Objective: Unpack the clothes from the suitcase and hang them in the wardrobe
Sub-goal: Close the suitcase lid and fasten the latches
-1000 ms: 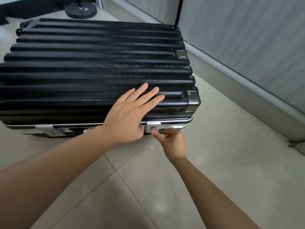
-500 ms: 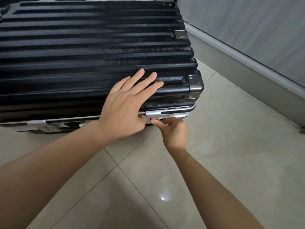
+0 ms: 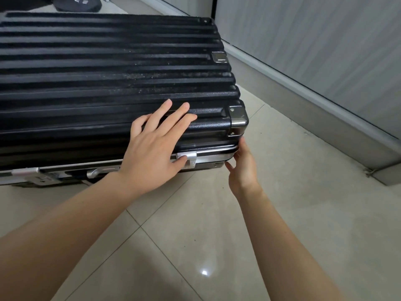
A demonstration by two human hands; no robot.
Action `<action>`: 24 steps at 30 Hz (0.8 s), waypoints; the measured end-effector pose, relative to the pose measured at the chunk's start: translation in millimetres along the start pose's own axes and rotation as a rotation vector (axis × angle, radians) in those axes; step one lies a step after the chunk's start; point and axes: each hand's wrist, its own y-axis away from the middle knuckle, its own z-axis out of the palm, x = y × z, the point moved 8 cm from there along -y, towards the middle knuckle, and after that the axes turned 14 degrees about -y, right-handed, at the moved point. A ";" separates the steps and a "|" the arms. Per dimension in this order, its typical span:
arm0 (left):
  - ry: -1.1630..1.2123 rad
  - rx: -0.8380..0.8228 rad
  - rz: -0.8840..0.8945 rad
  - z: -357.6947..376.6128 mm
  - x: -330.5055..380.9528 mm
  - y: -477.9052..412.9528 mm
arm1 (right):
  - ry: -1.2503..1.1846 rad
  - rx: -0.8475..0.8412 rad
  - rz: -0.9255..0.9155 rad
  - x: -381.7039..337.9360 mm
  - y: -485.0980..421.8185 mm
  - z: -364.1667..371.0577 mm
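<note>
On my feed the left forearm (image 3: 65,224) reaches in from the lower left, bare, wrist nearly straight. The left hand (image 3: 156,148) lies palm down, its fingers (image 3: 173,118) straight and slightly fanned, thumb stretched out to the right. The right forearm (image 3: 282,246) comes up from the bottom right. I see the right hand (image 3: 243,170) edge-on, fingers pointing upward and almost straight, thumb held apart on the left side.

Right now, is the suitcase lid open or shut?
Shut: the suitcase lid lies flat on its silver frame; no clothes showing.
</note>
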 end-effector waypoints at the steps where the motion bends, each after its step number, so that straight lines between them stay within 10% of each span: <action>1: 0.020 0.017 -0.010 -0.6 -0.8 -0.7 | -0.019 -0.001 0.001 0.6 -0.2 0.4; 24: -0.197 0.117 -0.016 16.3 8.5 14.5 | -0.258 -0.016 0.023 21.6 3.2 -1.8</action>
